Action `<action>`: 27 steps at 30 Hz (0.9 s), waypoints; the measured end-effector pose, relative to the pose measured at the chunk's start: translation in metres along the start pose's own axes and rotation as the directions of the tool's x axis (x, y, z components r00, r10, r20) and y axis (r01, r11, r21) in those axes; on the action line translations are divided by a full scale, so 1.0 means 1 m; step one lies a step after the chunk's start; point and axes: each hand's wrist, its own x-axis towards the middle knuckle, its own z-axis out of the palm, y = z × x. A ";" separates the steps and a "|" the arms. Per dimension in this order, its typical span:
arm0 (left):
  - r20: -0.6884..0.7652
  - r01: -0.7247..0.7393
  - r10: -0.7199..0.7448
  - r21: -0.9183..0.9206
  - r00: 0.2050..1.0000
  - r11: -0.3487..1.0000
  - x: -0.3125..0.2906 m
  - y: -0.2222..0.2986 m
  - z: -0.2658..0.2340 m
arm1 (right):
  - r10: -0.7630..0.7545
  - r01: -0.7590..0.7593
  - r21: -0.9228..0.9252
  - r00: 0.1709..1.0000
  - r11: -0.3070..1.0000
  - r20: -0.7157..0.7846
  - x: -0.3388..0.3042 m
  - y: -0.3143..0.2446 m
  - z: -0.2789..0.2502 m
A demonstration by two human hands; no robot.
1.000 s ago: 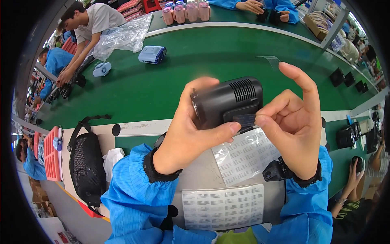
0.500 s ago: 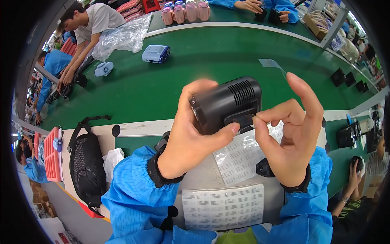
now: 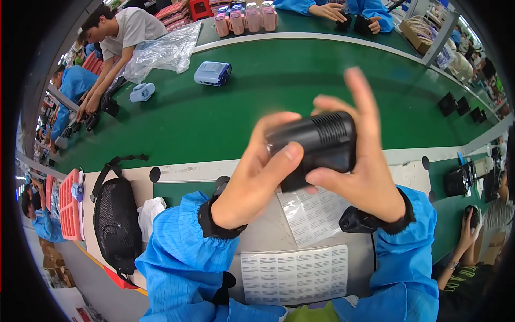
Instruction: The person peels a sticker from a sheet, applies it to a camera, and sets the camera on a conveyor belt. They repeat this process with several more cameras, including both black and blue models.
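Between my two hands, above the near edge of the green belt, is a rounded black device (image 3: pixel 327 153) with a slotted vent near its right end. My left hand (image 3: pixel 249 185) wraps its left side, thumb across the front. My right hand (image 3: pixel 370 180) grips the right end, thumb along the lower front and one finger raised and blurred. Below them, printed label sheets lie on the worktop: one sheet (image 3: pixel 295 273) close to me, another (image 3: pixel 314 217) farther off. Beside my right wrist rests a black object (image 3: pixel 357 220), partly covered.
A light blue device (image 3: pixel 213 73) and a smaller blue piece (image 3: pixel 142 92) sit on the green belt (image 3: pixel 241 118). To the left are a black mesh bag (image 3: pixel 115 225) and white crumpled plastic (image 3: pixel 151 216). Co-workers' hands (image 3: pixel 330 12) and pink devices (image 3: pixel 244 20) are across the belt.
My right hand has gone from pinching at the device's lower edge to gripping its right end. The clear film strip by its raised finger is out of sight. The blue pieces shifted slightly right.
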 end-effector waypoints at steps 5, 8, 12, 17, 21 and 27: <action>-0.087 0.148 -0.127 0.308 0.988 0.940 0.062 0.015 -0.046 | 0.367 -0.402 0.180 0.909 0.898 0.200 0.028 0.033 -0.040; -0.144 0.035 0.492 0.974 0.859 0.224 0.129 0.022 -0.137 | 0.365 -0.369 0.141 0.929 0.919 0.050 0.053 0.069 -0.052; -0.190 0.373 0.572 0.901 0.798 -0.221 0.174 -0.008 -0.181 | 0.439 -0.438 0.029 0.896 0.898 -0.070 0.072 0.138 -0.090; -0.223 0.445 0.574 0.851 0.788 -0.281 0.182 0.010 -0.242 | 0.455 -0.434 0.142 0.871 0.890 -0.184 0.075 0.185 -0.103; -0.435 0.021 0.433 0.724 0.789 0.690 0.166 0.020 -0.208 | 0.259 -0.332 -0.104 0.867 0.938 -0.425 0.072 0.189 -0.131; -0.121 -0.124 0.123 -0.002 0.985 0.992 0.073 0.038 -0.075 | 0.186 -0.188 0.014 0.954 0.982 -0.237 0.049 0.028 -0.062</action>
